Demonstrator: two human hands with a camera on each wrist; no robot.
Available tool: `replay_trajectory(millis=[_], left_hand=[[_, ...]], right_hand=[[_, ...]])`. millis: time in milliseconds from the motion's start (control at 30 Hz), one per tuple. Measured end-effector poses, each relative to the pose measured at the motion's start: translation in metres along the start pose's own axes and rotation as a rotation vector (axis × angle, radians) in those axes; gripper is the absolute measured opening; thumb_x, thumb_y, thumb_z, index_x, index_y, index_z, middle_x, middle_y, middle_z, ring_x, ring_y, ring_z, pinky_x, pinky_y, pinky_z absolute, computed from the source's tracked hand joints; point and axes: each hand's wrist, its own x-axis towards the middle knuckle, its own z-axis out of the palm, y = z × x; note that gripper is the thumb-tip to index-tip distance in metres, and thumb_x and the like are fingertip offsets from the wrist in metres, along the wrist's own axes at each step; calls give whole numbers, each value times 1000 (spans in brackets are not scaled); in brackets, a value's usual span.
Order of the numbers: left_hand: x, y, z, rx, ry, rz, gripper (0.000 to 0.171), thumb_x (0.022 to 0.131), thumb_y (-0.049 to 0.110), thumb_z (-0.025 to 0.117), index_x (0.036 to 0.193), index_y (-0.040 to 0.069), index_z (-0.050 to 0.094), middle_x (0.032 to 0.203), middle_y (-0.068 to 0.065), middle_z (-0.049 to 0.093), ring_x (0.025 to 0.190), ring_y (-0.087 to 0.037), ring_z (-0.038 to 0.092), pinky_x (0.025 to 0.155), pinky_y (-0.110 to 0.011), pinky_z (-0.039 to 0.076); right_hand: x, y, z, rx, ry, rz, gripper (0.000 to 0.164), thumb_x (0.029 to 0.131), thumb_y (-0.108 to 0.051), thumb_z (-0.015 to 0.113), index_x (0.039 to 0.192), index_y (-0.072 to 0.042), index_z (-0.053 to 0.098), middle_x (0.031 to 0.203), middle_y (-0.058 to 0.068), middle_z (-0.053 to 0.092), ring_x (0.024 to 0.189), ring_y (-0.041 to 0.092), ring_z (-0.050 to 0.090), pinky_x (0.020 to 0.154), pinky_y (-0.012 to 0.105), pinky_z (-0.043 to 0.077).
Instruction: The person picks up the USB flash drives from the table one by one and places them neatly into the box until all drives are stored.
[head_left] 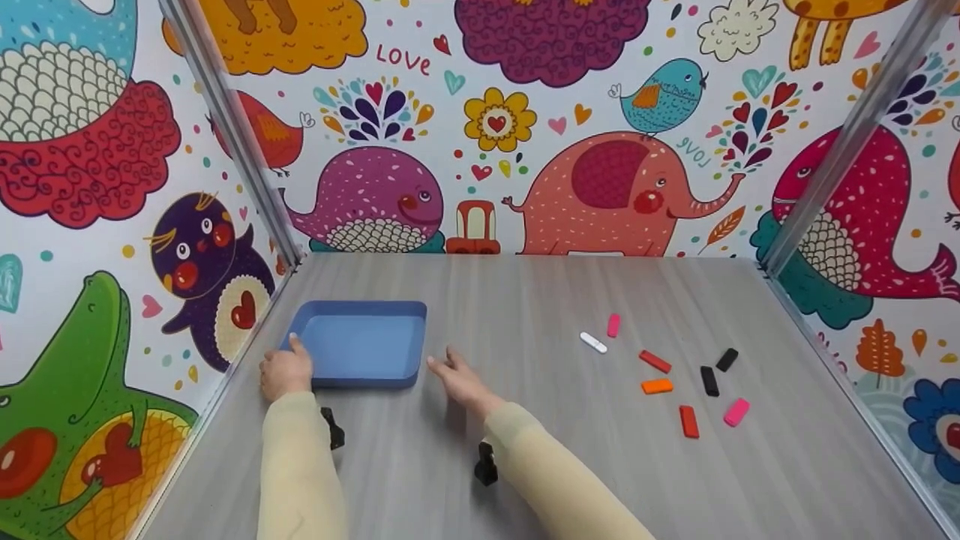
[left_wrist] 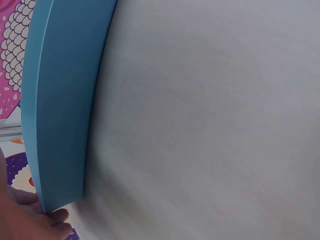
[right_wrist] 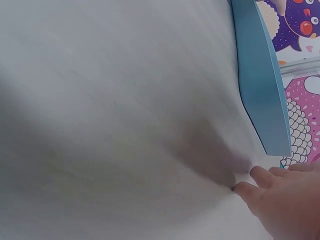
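A shallow blue rectangular tray (head_left: 364,346) sits at the left of the table. My left hand (head_left: 286,370) grips its near left corner, the thumb at the rim and the fingers outside. In the left wrist view, the fingers of that hand (left_wrist: 31,218) meet the end of the tray wall (left_wrist: 65,110). My right hand (head_left: 465,381) is just off the tray's right side, fingers extended and holding nothing. The right wrist view shows this hand (right_wrist: 285,197) beside the tray's corner, with a gap between them.
Several small oblong pieces lie scattered at the right: a white one (head_left: 593,343), pink ones (head_left: 736,412), red ones (head_left: 689,421), an orange one (head_left: 657,386) and black ones (head_left: 709,381). Patterned walls (head_left: 487,172) with metal corner posts (head_left: 232,127) enclose the grey table (head_left: 525,315).
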Motion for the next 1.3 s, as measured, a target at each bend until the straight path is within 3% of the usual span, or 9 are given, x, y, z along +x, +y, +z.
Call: replay_trajectory(millis=[200, 500, 767, 1067, 1300], left_hand=[[0, -3, 0, -27, 20, 11, 79, 111, 43, 15, 143, -27, 32, 142, -47, 41, 133, -60, 43, 117, -66, 35], [-3, -6, -1, -87, 78, 0, 75, 110, 39, 15, 136, -25, 44, 138, -44, 46, 129, -61, 47, 112, -67, 39], [-2, -6, -1, -108, 66, -22, 72, 111, 37, 15, 134, -23, 48, 137, -42, 49, 129, -59, 48, 111, -66, 40], [-1, -6, 0, -128, 99, -18, 68, 111, 33, 17, 129, -21, 53, 135, -41, 52, 127, -59, 50, 109, -67, 41], [-4, -5, 2, -137, 125, 6, 64, 110, 29, 17, 125, -19, 55, 133, -42, 54, 126, -59, 51, 107, -67, 43]], right_hand=[[-1, -3, 5, 0, -31, 8, 78, 106, -51, 48, 164, -4, 22, 171, 17, 24, 159, 38, 21, 131, 56, 17], [-2, -7, 13, -10, -98, 1, 77, 105, -54, 49, 162, -5, 30, 170, 16, 28, 159, 37, 21, 131, 55, 19], [-4, -12, 18, -18, -108, 10, 79, 103, -57, 50, 161, -8, 33, 169, 16, 29, 159, 38, 22, 129, 58, 22], [-3, -13, 19, 21, -114, 20, 78, 103, -56, 51, 161, -7, 32, 169, 18, 30, 158, 39, 23, 129, 58, 22], [0, -9, 17, 39, -64, 20, 77, 103, -55, 51, 160, -6, 35, 167, 18, 33, 157, 39, 27, 128, 58, 24]])
